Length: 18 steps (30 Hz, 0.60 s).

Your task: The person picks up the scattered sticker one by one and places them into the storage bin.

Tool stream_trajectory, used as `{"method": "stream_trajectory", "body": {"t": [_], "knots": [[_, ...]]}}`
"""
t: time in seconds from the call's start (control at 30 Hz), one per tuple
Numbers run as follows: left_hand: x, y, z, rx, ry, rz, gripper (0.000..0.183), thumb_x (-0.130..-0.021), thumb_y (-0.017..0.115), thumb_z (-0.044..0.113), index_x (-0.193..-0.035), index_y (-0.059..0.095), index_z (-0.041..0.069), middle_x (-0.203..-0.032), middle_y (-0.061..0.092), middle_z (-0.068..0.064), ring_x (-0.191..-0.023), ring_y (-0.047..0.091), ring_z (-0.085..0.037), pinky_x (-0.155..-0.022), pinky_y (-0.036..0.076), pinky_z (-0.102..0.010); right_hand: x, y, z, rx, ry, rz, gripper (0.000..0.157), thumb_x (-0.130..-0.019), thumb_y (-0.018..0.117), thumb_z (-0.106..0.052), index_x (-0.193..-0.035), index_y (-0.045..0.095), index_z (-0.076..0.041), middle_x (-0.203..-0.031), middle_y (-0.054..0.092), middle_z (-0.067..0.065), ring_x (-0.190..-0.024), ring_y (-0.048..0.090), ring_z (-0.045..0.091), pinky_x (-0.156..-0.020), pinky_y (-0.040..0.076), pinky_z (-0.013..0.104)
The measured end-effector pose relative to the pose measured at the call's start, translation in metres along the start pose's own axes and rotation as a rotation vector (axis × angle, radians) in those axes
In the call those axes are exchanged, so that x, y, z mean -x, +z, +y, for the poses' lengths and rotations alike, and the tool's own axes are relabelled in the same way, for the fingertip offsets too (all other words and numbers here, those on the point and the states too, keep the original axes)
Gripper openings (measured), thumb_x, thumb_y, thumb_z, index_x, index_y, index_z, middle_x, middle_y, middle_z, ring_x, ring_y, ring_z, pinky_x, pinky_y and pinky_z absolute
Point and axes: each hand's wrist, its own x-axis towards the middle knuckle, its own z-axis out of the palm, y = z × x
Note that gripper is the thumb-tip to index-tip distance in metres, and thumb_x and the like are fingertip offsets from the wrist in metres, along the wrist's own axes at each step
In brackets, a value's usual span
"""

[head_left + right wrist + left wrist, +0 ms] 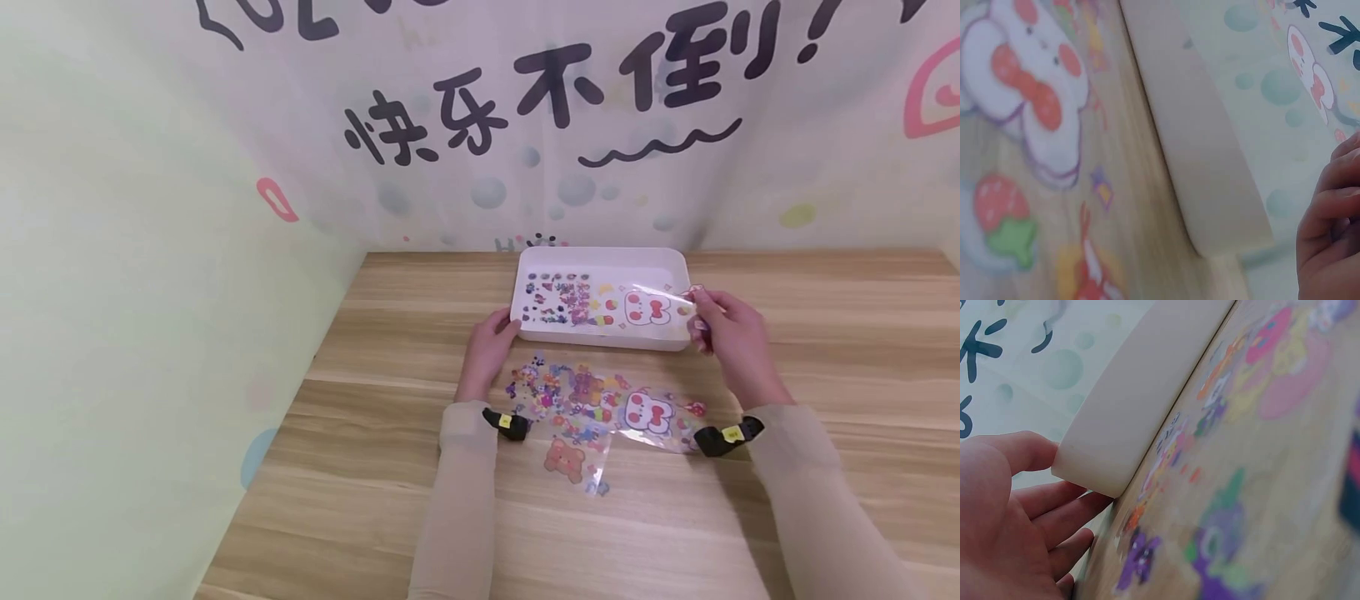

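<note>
A shallow white tray [600,339] stands against the back wall. My left hand [489,343] grips its front left corner, thumb and fingers around the wall's end, as the left wrist view shows up close. At the tray's right end my right hand [731,333] pinches the end of a clear sticker sheet [648,308] printed with a white bunny with a red bow. That sheet stretches left over the tray. Small dark and coloured stickers [555,300] show at the tray's left side. In the right wrist view, the curled fingers [1335,206] are partly cut off.
In front of the tray, overlapping clear sticker sheets lie on the wooden table [360,467]: a bunny sheet [648,412], a bear sheet [564,461] and one with colourful small figures [536,387]. A printed cloth wall [465,192] rises right behind the tray.
</note>
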Motion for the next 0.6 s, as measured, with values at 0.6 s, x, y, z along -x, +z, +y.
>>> {"method": "stream_trajectory", "body": {"t": [0.6], "knots": [[-0.001,0.000,-0.001,-0.017,0.006,0.004,0.044,-0.088,0.050,0.039,-0.129,0.048,0.023,-0.128,0.050,0.004,-0.121,0.040,-0.017,-0.102,0.028,-0.039,-0.030,0.032,-0.017,-0.088,0.043,-0.021,0.051,-0.082,0.052,-0.047,-0.117,0.051,-0.010,-0.075,0.051,0.004,-0.059,0.046,0.013,-0.049,0.042,0.019]]}}
